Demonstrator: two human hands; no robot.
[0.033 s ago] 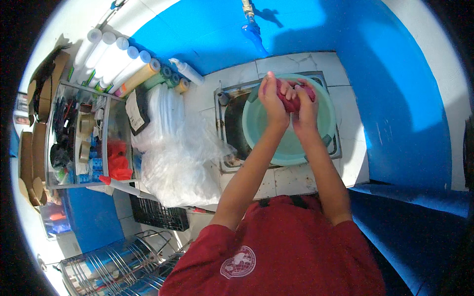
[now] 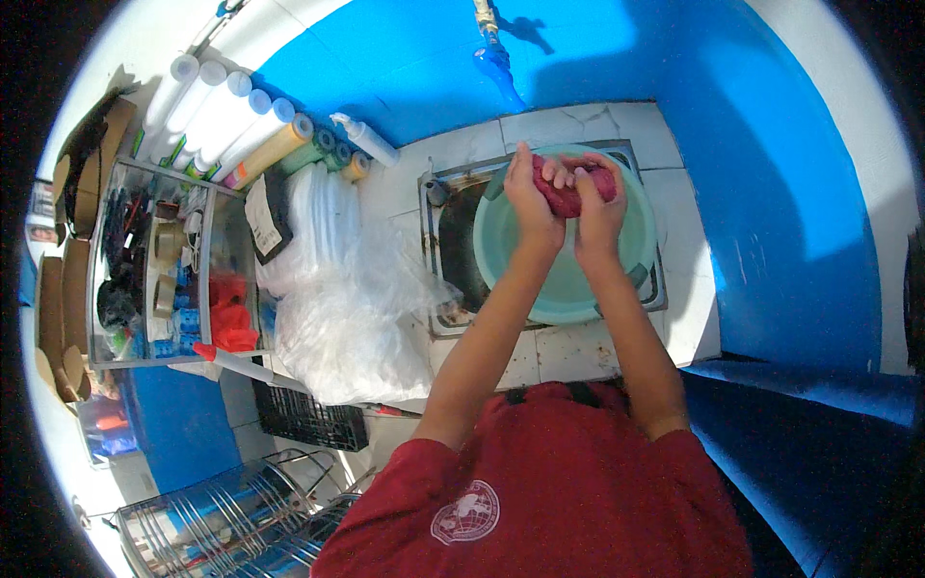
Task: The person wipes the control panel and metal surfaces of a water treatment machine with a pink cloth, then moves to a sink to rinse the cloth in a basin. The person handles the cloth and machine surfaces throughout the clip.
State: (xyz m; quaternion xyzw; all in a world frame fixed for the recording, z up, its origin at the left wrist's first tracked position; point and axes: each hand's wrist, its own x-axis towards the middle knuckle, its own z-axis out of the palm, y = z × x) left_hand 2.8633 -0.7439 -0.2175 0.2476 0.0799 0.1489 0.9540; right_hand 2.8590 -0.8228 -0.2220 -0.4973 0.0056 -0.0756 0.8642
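Observation:
A wadded dark red cloth (image 2: pixel 570 197) is gripped between both hands over a pale green round basin (image 2: pixel 487 260). My left hand (image 2: pixel 532 197) presses it from the left, fingers wrapped over its top. On the other side, my right hand (image 2: pixel 601 207) closes round the cloth, its fingers near those of the left. Part of the cloth is hidden by the fingers. The basin rests across a metal-rimmed sink (image 2: pixel 453 260), covering much of it. What lies at the bottom of the basin under my hands is hard to make out.
A blue-handled tap (image 2: pixel 496 72) sticks out from the blue wall beyond the basin. Clear plastic bags (image 2: pixel 347 318) lie left of the sink, near several filter-like cylinders (image 2: pixel 222 116) and a white bottle (image 2: pixel 368 140). A wire rack (image 2: pixel 212 520) stands at lower left.
My fingers and the red cloth between them have shifted slightly. Both hands stay over the basin, and nothing else has visibly moved.

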